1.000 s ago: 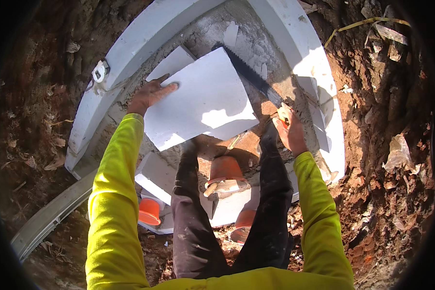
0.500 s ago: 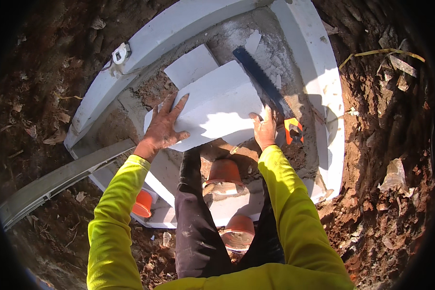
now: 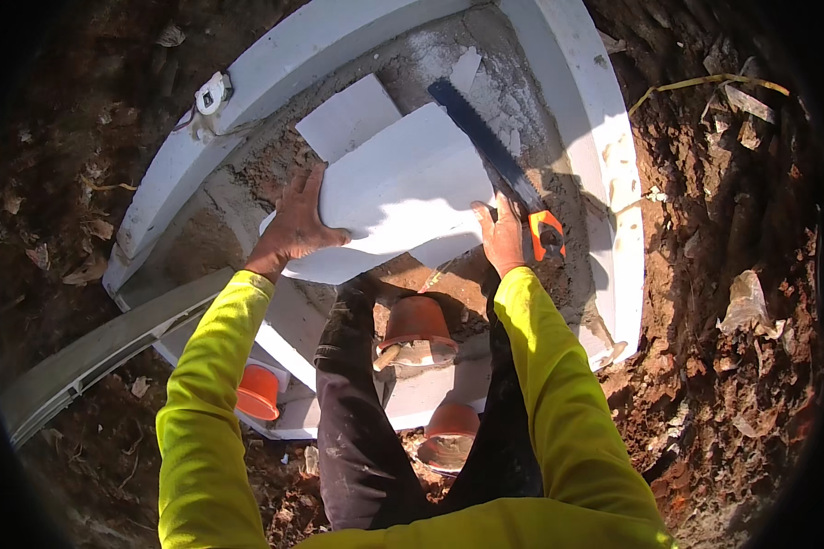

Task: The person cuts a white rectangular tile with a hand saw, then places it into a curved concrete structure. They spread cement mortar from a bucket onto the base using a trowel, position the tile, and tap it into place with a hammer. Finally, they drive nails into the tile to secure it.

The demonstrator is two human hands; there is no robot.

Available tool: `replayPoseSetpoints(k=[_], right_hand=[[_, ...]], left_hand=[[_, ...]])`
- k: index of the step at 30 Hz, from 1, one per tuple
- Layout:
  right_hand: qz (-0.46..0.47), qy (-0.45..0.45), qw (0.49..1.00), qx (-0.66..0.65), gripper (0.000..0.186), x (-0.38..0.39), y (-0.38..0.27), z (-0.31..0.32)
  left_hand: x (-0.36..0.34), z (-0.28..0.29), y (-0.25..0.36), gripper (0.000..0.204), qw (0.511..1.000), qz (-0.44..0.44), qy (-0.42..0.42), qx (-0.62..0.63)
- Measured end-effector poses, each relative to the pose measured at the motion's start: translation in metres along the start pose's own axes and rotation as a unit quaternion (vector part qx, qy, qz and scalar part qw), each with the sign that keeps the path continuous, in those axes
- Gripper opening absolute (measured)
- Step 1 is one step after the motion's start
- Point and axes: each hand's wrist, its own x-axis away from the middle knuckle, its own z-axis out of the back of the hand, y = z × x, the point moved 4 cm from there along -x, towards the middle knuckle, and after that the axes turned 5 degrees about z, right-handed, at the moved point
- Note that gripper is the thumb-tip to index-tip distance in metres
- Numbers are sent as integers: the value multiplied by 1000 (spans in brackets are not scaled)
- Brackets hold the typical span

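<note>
your left hand [image 3: 295, 222] lies open and flat on the white foam board [image 3: 403, 188], pinning its near-left edge. your right hand [image 3: 504, 233] grips the hand saw [image 3: 490, 156] at the board's right edge, blade running up-left away from you.

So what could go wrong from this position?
The right hand presses the white block right beside the saw, whose toothed blade lies across the block; a slip could catch the fingers. The block overhangs the person's legs under the left hand, so it might tip or break there.
</note>
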Motion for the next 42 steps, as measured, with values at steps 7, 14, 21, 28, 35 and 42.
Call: replayPoseSetpoints(k=[7, 14, 21, 28, 35, 42], right_hand=[[-233, 11, 859, -455, 73, 46, -35, -11], [-199, 41, 772, -603, 72, 62, -46, -6], [-133, 117, 983, -47, 38, 81, 167, 40], [-8, 41, 947, 319, 51, 46, 244, 15], [15, 59, 993, 103, 31, 56, 226, 63], [-29, -48, 992, -111, 23, 143, 65, 196]], left_hand=[[70, -39, 18, 124, 991, -16, 130, -30], [91, -27, 44, 121, 975, -59, 197, -89], [98, -53, 48, 123, 953, -103, 235, -162], [93, -91, 103, 118, 913, -175, 314, -193], [89, -60, 113, 126, 959, -128, 212, -135], [115, 9, 140, 127, 957, -67, 236, -155]])
